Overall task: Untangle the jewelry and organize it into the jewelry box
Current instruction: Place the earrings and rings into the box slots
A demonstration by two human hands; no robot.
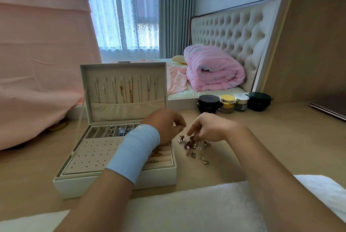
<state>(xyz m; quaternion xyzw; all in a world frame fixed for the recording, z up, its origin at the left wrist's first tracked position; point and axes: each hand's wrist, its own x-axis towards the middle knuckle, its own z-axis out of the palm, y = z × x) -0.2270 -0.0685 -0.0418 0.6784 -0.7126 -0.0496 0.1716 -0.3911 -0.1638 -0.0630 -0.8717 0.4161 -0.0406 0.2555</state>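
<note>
A white jewelry box [78, 181] stands open on the wooden table, several necklaces [123, 90] hanging inside its lid. Its tray holds a perforated earring panel [93, 155], ring rolls with rings [157, 154] and small compartments with beads [119, 131]. A loose pile of earrings [194, 147] lies on the table just right of the box. My left hand [166, 125], with a blue wristband, hovers over the box's right edge, fingers curled; whether it pinches anything is hidden. My right hand [209, 128] reaches down into the pile, fingertips touching a dark red earring.
Several cosmetic jars [226, 103] stand at the table's back edge, right of the box. A white towel [187, 207] covers the near edge. A dark flat device [329, 109] lies at the far right. A bed with a pink quilt [213, 69] is behind.
</note>
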